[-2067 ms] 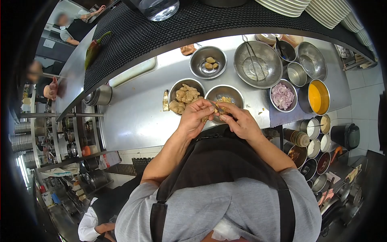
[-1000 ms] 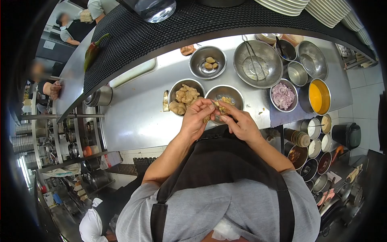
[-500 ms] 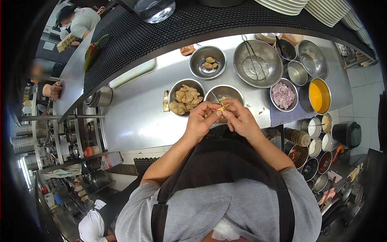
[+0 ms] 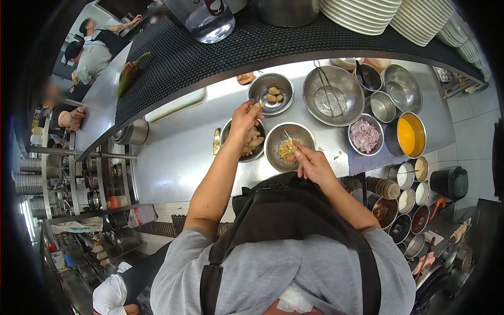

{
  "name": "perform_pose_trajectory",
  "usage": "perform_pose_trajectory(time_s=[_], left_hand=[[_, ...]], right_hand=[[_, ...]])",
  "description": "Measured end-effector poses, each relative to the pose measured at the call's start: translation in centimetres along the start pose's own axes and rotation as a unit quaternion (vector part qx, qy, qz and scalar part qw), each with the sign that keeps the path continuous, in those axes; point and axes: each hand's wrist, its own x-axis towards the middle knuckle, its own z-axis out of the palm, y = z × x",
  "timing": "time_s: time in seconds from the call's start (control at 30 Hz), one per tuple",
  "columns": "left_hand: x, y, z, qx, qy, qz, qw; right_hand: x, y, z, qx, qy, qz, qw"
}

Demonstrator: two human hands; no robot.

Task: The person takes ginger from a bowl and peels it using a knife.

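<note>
My left hand [image 4: 247, 118] is over the rim between the bowl of unpeeled ginger [image 4: 254, 143] and the far bowl [image 4: 271, 107], which holds several peeled pieces [image 4: 273, 95]. Its fingers are pinched together at the far bowl's near-left edge; what they hold is too small to name. My right hand [image 4: 311, 164] grips a small knife [image 4: 289, 137], its blade pointing over the bowl of peelings [image 4: 283, 150]. The two hands are apart.
Sliced red onion [image 4: 364, 135], a pot of orange liquid [image 4: 411, 134] and a large strainer bowl [image 4: 333, 97] stand to the right. A mesh-covered shelf [image 4: 210, 60] with plates [image 4: 362, 13] overhangs the back. Other people are at the upper left and lower left.
My left hand has left my right hand and moved forward and left to the far bowl. My right hand has moved slightly down and right with the knife. The camera view has shifted slightly.
</note>
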Motion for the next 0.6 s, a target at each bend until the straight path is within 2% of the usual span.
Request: perform_pose_trajectory(time_s=[0.1, 0.2, 0.23, 0.3, 0.33, 0.43, 0.5, 0.6], left_hand=[[-0.7, 0.6, -0.5, 0.050, 0.026, -0.008, 0.998], [-2.0, -1.3, -2.1, -0.119, 0.002, -0.108, 0.987], [-2.4, -2.1, -2.6, -0.117, 0.003, -0.108, 0.987], [-3.8, -3.5, -3.4, -0.271, -0.054, -0.160, 0.948], [-5.0, -2.8, -3.0, -0.285, -0.034, -0.174, 0.942], [-7.1, -2.8, -2.7, -0.312, -0.045, -0.175, 0.933], [-7.2, -4.5, -3.2, -0.326, -0.097, -0.153, 0.928], [-8.1, -4.4, -2.4, -0.339, -0.058, -0.150, 0.927]], right_hand=[[-0.2, 0.2, 0.0, 0.010, 0.021, 0.000, 1.000], [-0.5, 0.0, -0.1, 0.029, 0.037, 0.005, 0.999], [-0.5, 0.1, -0.1, 0.031, 0.037, 0.004, 0.999], [-0.2, 0.5, 0.1, 0.031, 0.028, 0.006, 0.999], [-0.1, 0.6, 0.1, 0.031, 0.026, 0.004, 0.999], [0.1, 0.7, 0.3, 0.028, 0.012, 0.000, 1.000], [0.5, 0.7, 0.2, 0.037, 0.002, 0.014, 0.999], [0.8, 0.5, 0.0, 0.032, -0.006, 0.021, 0.999]])
